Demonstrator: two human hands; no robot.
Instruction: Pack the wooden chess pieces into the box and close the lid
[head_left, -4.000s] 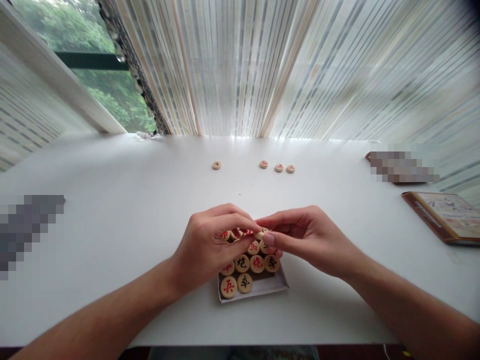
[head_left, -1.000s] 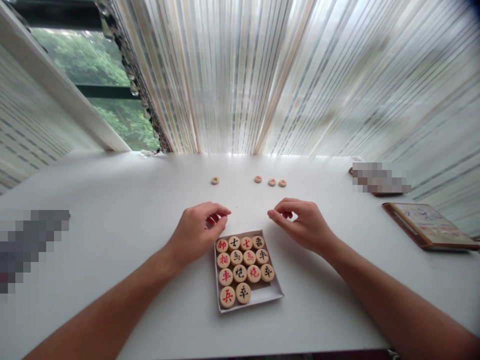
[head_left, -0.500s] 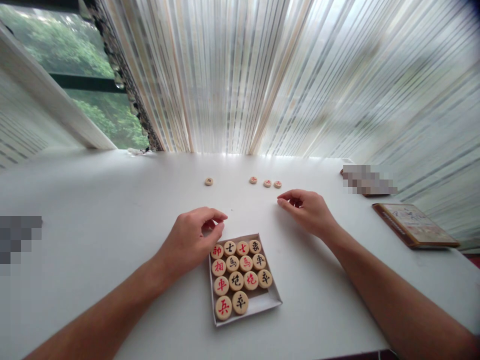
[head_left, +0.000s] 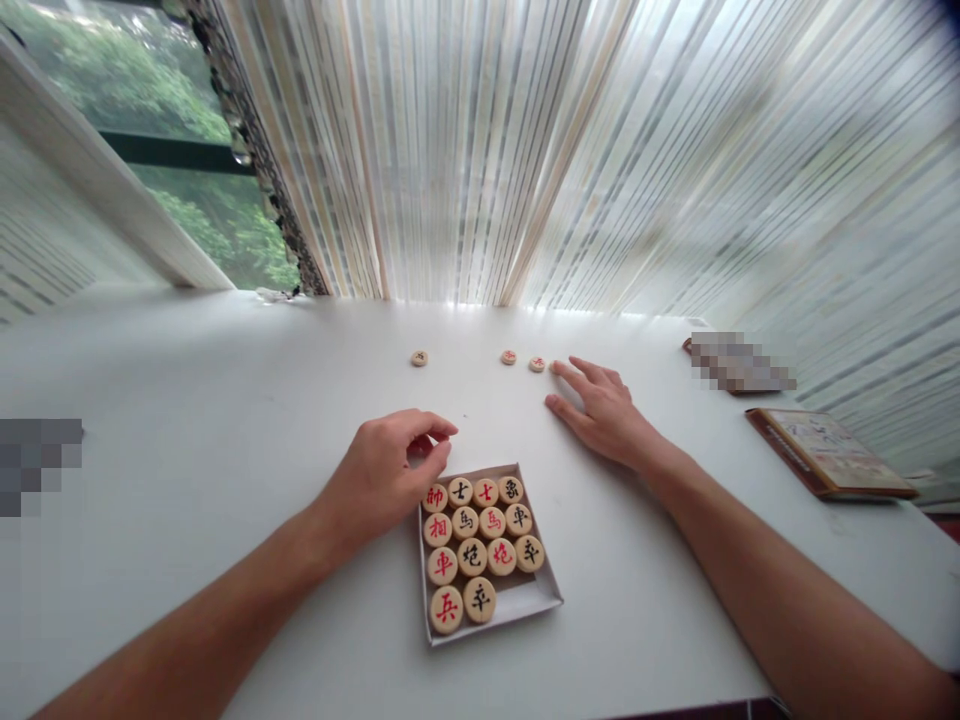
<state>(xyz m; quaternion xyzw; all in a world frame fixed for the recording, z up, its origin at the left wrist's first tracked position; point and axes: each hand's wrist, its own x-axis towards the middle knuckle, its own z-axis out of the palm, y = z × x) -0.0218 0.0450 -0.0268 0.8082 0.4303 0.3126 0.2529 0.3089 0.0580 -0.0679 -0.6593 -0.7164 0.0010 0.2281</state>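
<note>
Xiangqi pieces with red and black characters fill most of a shallow white box; its near right corner shows bare floor. My left hand rests at the box's far left corner, fingers curved and thumb slightly apart from the index finger, with nothing visible between them. Farther out, my right hand is open, fingers spread, its index fingertip on a piece that it mostly covers. Left of that lie two red-marked pieces, one nearer and one farther along. A black-marked piece lies apart at the left.
A flat brown-edged box lies at the right of the white table, with a blurred-out item behind it. Another blurred-out thing is at the left edge. Striped curtains hang along the back.
My right hand has reached forward and its fingers have spread, the index finger coming onto the rightmost piece. My left hand stays at the box corner.
</note>
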